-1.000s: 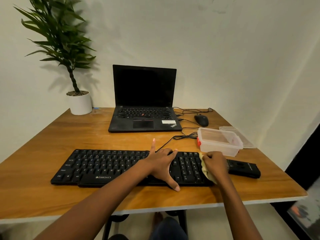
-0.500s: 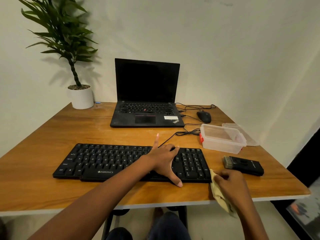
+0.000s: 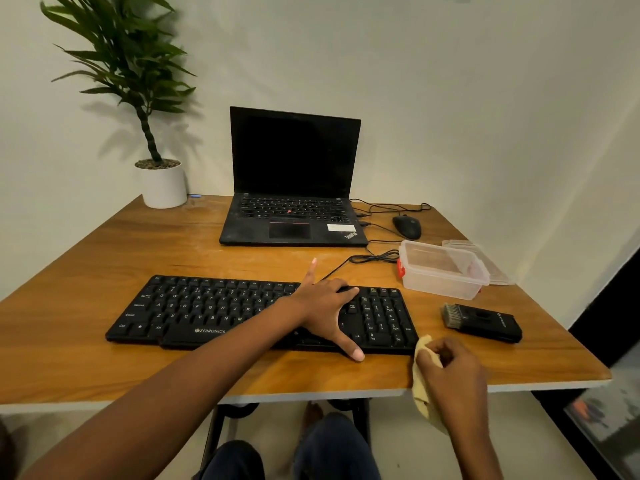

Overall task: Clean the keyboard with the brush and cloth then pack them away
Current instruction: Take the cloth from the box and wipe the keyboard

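One crumpled yellow cloth (image 3: 421, 384), flat blk keyboard (image 3: 214, 306)

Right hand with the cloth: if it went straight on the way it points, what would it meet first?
Most likely the keyboard, whose right front corner lies just ahead of the right hand gripping the cloth. If it misses, the bare strip between keyboard and brush leads toward the clear container; depth is uncertain.

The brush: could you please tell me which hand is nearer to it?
Right. The right hand, holding the cloth, is just in front of the brush; the left hand rests on the keyboard, further to its left.
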